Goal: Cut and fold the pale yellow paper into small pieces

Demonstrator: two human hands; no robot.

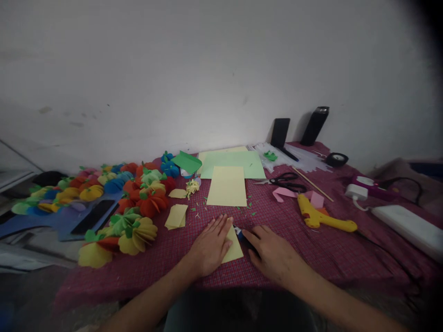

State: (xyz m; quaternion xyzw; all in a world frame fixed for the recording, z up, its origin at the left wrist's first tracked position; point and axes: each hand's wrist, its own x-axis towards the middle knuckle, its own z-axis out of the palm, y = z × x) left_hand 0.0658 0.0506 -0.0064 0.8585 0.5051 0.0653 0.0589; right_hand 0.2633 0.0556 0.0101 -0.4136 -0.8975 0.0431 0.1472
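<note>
My left hand (212, 244) lies flat with its fingers stretched out, pressing on a folded-looking pale yellow paper (235, 249) near the table's front edge. Beside that paper's right edge, my right hand (272, 251) curls over a small dark blue tool (239, 234) with a pale tip. Most of the tool is hidden under the fingers, so its kind cannot be made out. Just beyond my hands is a larger yellow sheet (227, 186), overlapping a light green sheet (256, 166). A stack of small yellow paper pieces (176, 216) sits to the left of my left hand.
Colourful paper pumpkins (150, 200) crowd the left side, near a black phone-like slab (92, 216). To the right lie scissors (287, 181), a wooden stick (313, 184), a yellow glue gun (321, 219), black tape (337, 159) and a white power strip (408, 228). A black flask (314, 127) stands behind.
</note>
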